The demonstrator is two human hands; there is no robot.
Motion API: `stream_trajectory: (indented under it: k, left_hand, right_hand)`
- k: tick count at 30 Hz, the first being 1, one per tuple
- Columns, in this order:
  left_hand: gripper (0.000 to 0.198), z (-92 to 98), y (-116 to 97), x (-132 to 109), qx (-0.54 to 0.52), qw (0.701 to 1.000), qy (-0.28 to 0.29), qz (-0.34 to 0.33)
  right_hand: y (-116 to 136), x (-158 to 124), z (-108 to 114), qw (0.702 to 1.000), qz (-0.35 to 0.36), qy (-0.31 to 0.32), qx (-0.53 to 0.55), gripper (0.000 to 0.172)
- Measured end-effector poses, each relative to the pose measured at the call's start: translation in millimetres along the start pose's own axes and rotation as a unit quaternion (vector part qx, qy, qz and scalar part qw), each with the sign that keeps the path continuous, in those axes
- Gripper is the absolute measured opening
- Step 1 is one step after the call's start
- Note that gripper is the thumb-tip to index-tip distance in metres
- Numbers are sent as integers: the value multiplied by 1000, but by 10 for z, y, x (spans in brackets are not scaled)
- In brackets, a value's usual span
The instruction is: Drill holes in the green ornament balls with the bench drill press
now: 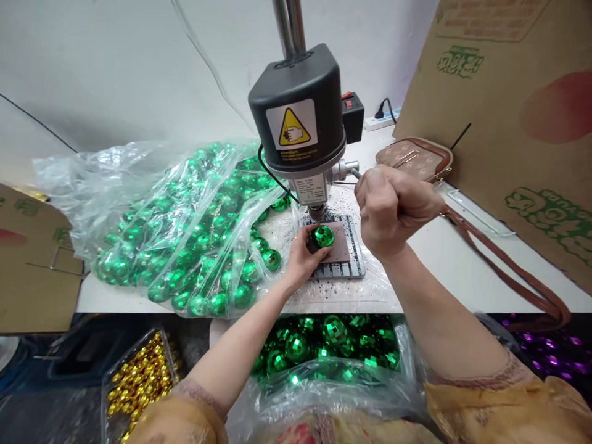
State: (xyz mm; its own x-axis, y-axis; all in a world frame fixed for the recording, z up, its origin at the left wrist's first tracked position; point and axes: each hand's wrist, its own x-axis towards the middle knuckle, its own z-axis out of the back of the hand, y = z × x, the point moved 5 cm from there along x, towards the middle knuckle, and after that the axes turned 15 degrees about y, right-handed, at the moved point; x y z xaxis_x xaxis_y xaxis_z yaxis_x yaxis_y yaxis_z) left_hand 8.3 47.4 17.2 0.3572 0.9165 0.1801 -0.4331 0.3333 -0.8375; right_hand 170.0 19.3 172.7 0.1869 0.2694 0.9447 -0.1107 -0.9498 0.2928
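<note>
In the middle of the head view stands a black bench drill press (pixel 300 105) with a yellow hand-warning label. Under its chuck (pixel 316 211), my left hand (pixel 303 256) grips a shiny green mirror-faceted ball (pixel 324 235) on a small brown board (pixel 340 243). That board lies on the slotted grey base plate (pixel 357 262), which is strewn with dark chips. To the right of the drill head, my right hand (pixel 393 206) is closed around the feed lever (pixel 356 173); most of the lever is hidden by the fist. Whether the bit touches the ball I cannot tell.
A clear plastic bag (pixel 185 234) of green balls spreads over the left of the white table. More green balls (pixel 319 339) lie below its front edge. A brown handbag (pixel 414 157), cardboard boxes (pixel 509 123) and a tub of gold balls (pixel 141 376) surround the workplace.
</note>
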Motion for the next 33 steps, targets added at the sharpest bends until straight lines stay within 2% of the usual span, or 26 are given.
stream_trajectory:
  k: [9,14,26,28,33]
  left_hand:
    - [50,6,1,-12,10,1000,-2,1]
    - [49,17,-27,-14,11,1000,-6,-1]
    - [50,16,-32,-26,20,1000,-9,10]
    - [50,10,-24,-25,17,1000,-8,9]
    - [51,-13,-13,-8,14,1000,-11,18]
  right_hand:
    - [11,-44,21,1000,11,15,-22,50]
    - [-15,-69,21,999,52,8,1,49]
    - [-55,-187,30,995,96,8,26,48]
    - [-38,-148,24,997,77,-1,20,49]
    - [21,172,-27,999,-32,-18,7,53]
